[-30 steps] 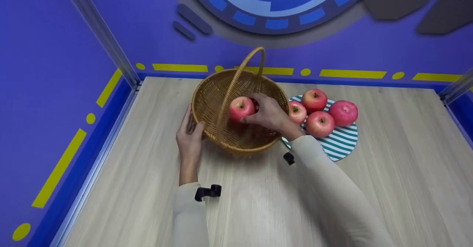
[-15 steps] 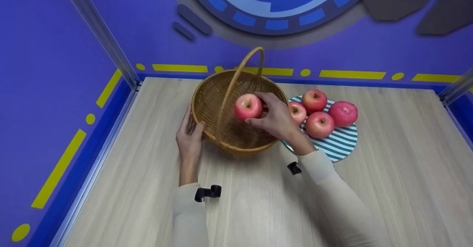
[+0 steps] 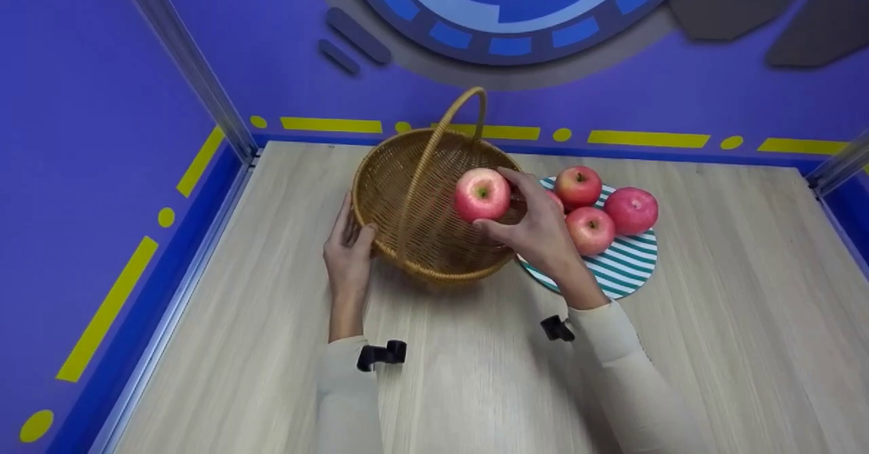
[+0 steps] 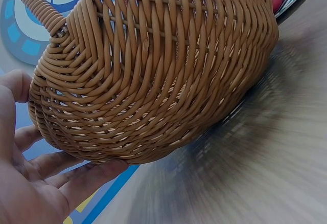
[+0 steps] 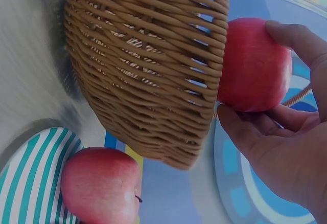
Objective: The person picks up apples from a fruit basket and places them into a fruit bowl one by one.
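My right hand grips a red apple between thumb and fingers, over the right side of the wicker basket. In the right wrist view this apple shows at rim height, partly behind the basket's wall. My left hand holds the basket's left side, thumb at the rim and fingers spread under the woven wall, as the left wrist view shows. The basket's arched handle stands up. No other apple shows inside the basket.
Right of the basket, several red apples sit on a round green-and-white striped mat; my right hand partly hides one. A blue wall panel with yellow marks rises behind the wooden table, another along its left.
My right hand has drawn the apple up and to the right, from deep inside the basket to near its right rim. My left hand and the basket have stayed in place.
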`<state>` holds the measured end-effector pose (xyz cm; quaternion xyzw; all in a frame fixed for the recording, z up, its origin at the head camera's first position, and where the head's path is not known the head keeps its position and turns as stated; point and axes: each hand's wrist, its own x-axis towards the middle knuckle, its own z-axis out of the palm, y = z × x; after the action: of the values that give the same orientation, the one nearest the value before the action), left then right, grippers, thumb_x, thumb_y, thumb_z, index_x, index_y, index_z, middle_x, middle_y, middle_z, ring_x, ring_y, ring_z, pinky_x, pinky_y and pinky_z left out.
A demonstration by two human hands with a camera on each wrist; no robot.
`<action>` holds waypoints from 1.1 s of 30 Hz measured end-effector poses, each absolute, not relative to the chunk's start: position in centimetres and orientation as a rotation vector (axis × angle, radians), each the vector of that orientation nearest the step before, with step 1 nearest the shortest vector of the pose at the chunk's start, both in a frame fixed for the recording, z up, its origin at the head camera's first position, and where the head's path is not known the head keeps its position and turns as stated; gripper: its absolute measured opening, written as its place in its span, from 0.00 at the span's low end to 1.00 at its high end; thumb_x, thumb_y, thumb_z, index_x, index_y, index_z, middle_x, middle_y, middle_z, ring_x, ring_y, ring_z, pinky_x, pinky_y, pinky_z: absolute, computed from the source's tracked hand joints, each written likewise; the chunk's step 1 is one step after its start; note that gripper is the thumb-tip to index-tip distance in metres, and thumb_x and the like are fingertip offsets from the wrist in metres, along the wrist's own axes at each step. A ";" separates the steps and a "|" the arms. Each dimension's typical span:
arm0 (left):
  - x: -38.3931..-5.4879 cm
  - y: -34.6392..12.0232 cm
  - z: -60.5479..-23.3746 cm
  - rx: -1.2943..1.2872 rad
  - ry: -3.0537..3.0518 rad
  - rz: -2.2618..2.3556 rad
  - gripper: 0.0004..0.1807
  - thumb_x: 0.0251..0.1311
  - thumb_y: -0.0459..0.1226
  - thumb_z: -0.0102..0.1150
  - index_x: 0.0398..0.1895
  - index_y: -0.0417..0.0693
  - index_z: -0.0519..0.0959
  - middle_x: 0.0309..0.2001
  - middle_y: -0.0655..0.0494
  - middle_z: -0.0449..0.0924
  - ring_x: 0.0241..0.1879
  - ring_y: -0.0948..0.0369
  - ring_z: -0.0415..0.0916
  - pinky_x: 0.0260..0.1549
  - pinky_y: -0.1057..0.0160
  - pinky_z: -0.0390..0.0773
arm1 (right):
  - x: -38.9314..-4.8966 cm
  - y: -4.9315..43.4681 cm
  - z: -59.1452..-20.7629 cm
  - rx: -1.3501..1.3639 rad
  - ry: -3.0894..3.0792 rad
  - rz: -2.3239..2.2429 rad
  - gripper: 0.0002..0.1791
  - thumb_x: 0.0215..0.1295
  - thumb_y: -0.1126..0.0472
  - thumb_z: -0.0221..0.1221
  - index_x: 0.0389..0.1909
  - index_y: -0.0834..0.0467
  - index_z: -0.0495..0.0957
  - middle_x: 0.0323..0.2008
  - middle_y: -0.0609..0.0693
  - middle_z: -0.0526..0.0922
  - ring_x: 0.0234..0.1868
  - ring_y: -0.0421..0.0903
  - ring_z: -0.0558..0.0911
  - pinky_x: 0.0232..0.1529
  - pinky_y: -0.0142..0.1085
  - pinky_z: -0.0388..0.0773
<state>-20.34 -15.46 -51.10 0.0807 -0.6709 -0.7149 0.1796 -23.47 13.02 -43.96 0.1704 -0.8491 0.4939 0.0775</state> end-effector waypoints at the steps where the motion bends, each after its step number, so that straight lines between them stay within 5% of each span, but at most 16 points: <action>1: -20.3 -15.4 -51.1 0.230 -1.896 -2.021 0.38 0.70 0.34 0.58 0.83 0.59 0.64 0.79 0.50 0.64 0.74 0.51 0.68 0.60 0.55 0.81 | -23.4 13.2 -44.0 0.503 -2.529 1.488 0.47 0.56 0.54 0.81 0.75 0.61 0.70 0.65 0.55 0.78 0.61 0.50 0.79 0.65 0.48 0.78; 16: -20.3 -15.5 -51.0 0.185 -1.906 -1.980 0.38 0.70 0.33 0.58 0.83 0.56 0.64 0.78 0.49 0.66 0.75 0.52 0.67 0.66 0.53 0.76 | -21.7 16.3 -44.5 0.409 -2.440 1.647 0.49 0.58 0.62 0.80 0.78 0.61 0.66 0.69 0.55 0.74 0.66 0.52 0.78 0.65 0.49 0.79; 24: -20.3 -15.5 -51.0 0.215 -1.910 -1.987 0.38 0.70 0.34 0.59 0.83 0.57 0.65 0.78 0.50 0.66 0.74 0.53 0.68 0.64 0.55 0.78 | -21.3 18.3 -45.0 0.405 -2.422 1.587 0.48 0.56 0.64 0.80 0.77 0.62 0.68 0.69 0.55 0.76 0.64 0.50 0.78 0.61 0.32 0.79; 33: -20.4 -15.4 -51.0 0.218 -1.892 -1.996 0.37 0.70 0.33 0.59 0.82 0.56 0.66 0.78 0.50 0.66 0.74 0.52 0.69 0.62 0.57 0.79 | -20.9 20.7 -45.3 0.325 -2.430 1.565 0.50 0.56 0.65 0.80 0.78 0.61 0.66 0.68 0.56 0.75 0.66 0.51 0.75 0.60 0.27 0.77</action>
<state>-20.39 -15.39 -51.01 0.0776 -0.6734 -0.7102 0.1903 -20.86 20.66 -45.26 0.1111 -0.8298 0.5344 0.1161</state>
